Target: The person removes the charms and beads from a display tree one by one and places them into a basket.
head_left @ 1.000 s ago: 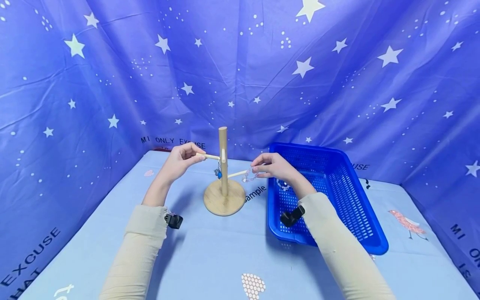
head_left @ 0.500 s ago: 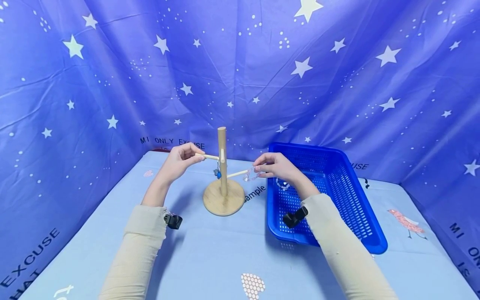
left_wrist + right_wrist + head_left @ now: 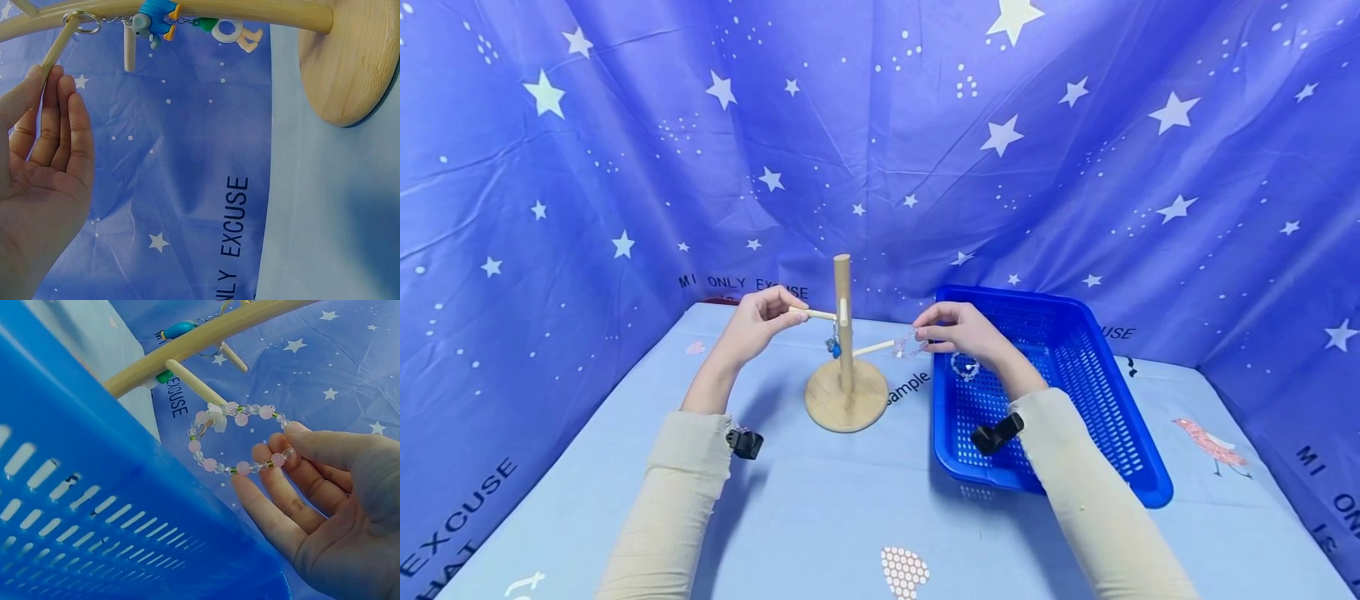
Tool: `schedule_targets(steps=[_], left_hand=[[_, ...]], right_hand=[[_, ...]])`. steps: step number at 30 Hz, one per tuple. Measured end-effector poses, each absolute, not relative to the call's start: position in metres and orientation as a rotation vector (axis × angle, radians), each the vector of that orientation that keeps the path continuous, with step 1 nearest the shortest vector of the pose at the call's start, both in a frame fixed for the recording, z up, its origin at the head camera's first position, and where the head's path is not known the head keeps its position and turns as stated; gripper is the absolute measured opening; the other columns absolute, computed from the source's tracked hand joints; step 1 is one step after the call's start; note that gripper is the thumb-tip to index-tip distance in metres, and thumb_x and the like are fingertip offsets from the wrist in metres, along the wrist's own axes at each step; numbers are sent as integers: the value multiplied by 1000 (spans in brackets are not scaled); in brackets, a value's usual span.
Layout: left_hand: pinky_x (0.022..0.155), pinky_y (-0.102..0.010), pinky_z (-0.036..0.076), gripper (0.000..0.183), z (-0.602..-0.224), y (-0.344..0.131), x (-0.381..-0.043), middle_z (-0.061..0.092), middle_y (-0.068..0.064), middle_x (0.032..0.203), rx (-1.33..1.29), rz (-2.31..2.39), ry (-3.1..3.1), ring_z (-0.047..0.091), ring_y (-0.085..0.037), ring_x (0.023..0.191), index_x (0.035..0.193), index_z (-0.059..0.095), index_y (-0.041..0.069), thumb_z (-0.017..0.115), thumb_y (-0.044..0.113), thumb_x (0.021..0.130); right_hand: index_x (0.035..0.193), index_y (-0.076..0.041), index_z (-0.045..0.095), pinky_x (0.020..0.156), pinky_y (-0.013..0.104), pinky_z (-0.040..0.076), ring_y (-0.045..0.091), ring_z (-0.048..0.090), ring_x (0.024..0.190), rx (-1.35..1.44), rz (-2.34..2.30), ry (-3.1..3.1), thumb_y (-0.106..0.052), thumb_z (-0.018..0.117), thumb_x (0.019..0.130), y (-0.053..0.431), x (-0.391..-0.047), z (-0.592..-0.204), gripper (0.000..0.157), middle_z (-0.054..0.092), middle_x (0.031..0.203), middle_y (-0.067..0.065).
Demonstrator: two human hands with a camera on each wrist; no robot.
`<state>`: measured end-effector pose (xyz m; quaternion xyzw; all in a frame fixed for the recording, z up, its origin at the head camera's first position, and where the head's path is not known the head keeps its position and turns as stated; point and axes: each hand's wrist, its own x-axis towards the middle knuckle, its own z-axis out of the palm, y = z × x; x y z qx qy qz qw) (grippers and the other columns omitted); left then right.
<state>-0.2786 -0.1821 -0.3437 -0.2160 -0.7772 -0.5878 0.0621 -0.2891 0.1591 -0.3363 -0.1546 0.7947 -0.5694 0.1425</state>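
Observation:
A wooden peg stand (image 3: 844, 367) with a round base stands on the table. My left hand (image 3: 760, 321) pinches the end of its upper left peg (image 3: 57, 47) between thumb and fingertips. A metal ring on that peg carries a keychain with a blue-clad figure (image 3: 153, 22) and a green-and-white one, hanging beside the post. My right hand (image 3: 962, 333) pinches a bracelet (image 3: 242, 467) of pink and clear beads with a white flower charm. The bracelet's far side is at the tip of the lower right peg (image 3: 194, 381); whether they touch, I cannot tell.
A blue perforated basket (image 3: 1112, 417) stands right of the stand, under my right forearm. Inside it lies another beaded bracelet (image 3: 965, 367). Blue starry cloth (image 3: 925, 167) hangs behind the table (image 3: 805, 508).
My right hand has moved a little to the right with the bracelet, away from the post. My left hand keeps its pinch on the peg. The head view has shifted slightly.

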Motion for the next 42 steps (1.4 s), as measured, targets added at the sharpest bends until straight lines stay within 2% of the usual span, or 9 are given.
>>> schedule_targets(steps=[9, 15, 19, 24, 32, 42], left_hand=[[66, -18, 45, 15, -344, -182, -279, 68, 16, 82, -655, -1774, -2348, 58, -2, 70, 103, 64, -10, 66, 3, 93], [68, -18, 48, 16, -344, -182, -279, 68, 16, 82, -662, -1790, -2339, 60, -1, 72, 102, 63, -11, 66, 1, 93], [74, -18, 51, 17, -344, -182, -279, 69, 16, 83, -661, -1814, -2333, 65, -1, 77, 103, 62, -13, 66, 0, 93], [74, -18, 51, 17, -344, -182, -280, 69, 16, 83, -652, -1813, -2339, 64, -2, 77, 104, 62, -12, 66, 1, 93], [71, -18, 49, 17, -345, -182, -280, 69, 16, 82, -658, -1806, -2339, 62, -2, 75, 104, 63, -11, 66, 1, 93], [72, -18, 49, 17, -344, -182, -279, 68, 16, 83, -652, -1797, -2339, 62, -2, 75, 104, 63, -11, 66, 2, 93]], right_hand=[[119, 7, 61, 90, 36, 58, 16, 68, 99, -381, -1644, 2326, -9, 63, 97, 167, -288, -335, 27, 63, 110, 11], [118, 9, 60, 91, 37, 58, 30, 66, 109, -381, -1679, 2325, -8, 64, 97, 172, -286, -334, 28, 64, 109, 11], [118, 9, 60, 91, 38, 58, 23, 69, 102, -381, -1696, 2320, -8, 64, 97, 175, -287, -334, 28, 65, 107, 10], [119, 10, 59, 91, 39, 58, 14, 70, 96, -384, -1700, 2323, -9, 63, 97, 181, -287, -334, 29, 66, 105, 7], [121, 11, 57, 93, 41, 56, 21, 70, 101, -379, -1762, 2287, -8, 63, 97, 190, -287, -336, 31, 67, 99, 1], [123, 12, 54, 91, 37, 57, 19, 71, 97, -376, -1820, 2259, -9, 63, 97, 201, -289, -337, 34, 67, 101, -1]])
